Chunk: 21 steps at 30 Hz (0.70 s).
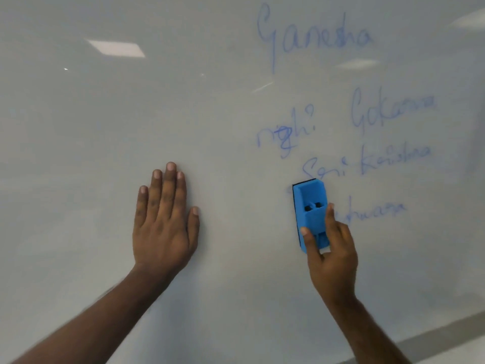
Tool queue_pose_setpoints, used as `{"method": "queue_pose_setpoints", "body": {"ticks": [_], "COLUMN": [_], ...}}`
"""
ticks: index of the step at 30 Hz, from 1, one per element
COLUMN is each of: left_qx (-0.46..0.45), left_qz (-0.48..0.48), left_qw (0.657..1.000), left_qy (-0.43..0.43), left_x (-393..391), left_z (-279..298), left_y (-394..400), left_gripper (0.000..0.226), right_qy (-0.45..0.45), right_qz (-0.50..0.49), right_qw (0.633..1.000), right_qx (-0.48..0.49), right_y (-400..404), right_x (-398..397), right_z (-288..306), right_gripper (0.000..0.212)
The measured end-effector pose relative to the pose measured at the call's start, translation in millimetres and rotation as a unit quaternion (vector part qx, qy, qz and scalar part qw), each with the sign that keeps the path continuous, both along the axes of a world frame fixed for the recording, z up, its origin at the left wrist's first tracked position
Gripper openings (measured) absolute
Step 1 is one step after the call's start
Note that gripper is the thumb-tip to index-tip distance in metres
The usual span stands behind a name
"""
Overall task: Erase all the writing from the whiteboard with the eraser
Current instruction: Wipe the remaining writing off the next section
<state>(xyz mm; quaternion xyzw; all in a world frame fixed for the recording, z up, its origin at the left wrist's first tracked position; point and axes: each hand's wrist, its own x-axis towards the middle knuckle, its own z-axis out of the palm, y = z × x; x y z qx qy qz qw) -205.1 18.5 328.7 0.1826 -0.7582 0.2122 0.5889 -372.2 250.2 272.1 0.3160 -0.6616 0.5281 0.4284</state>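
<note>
A pale whiteboard [210, 114] fills the view, with blue handwriting [341, 106] over its right half and ceiling lights reflected in its gloss. The left hand [164, 224] lies flat against the bare board left of centre, fingers straight and close together. The right hand [330, 253] pinches the blue eraser [309, 206] between thumb and fingers, pressing it upright on the board at the left end of the lowest words

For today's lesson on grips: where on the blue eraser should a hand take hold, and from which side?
Probably by the blue eraser's two long side walls, coming from below. It stands lengthwise against the whiteboard, pad to the surface, so the raised back faces out. The right hand holds it so: thumb on the left wall, fingers on the right.
</note>
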Motion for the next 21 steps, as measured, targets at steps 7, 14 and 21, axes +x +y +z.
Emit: {"method": "queue_pose_setpoints", "body": {"ticks": [7, 14, 21], "left_qx": [0.038, -0.006, 0.0], "left_qz": [0.0, 0.003, 0.006], "left_qw": [0.999, 1.0, 1.0], "left_qy": [0.026, 0.006, 0.013], "left_x": [-30.0, -27.9, -29.1], "left_z": [-15.3, -20.1, -19.7], "left_y": [23.9, 18.8, 19.9], "left_gripper": [0.066, 0.062, 0.06], "right_qy": [0.03, 0.158, 0.089], "right_qz": [0.036, 0.063, -0.01], "right_qw": [0.999, 0.976, 0.994], "right_qx": [-0.007, 0.134, 0.068], "right_y": [-28.9, -51.3, 1.3], "right_x": [22.5, 42.7, -10.1], "right_z": [0.9, -10.8, 7.9], "right_gripper": [0.062, 0.059, 0.061]}}
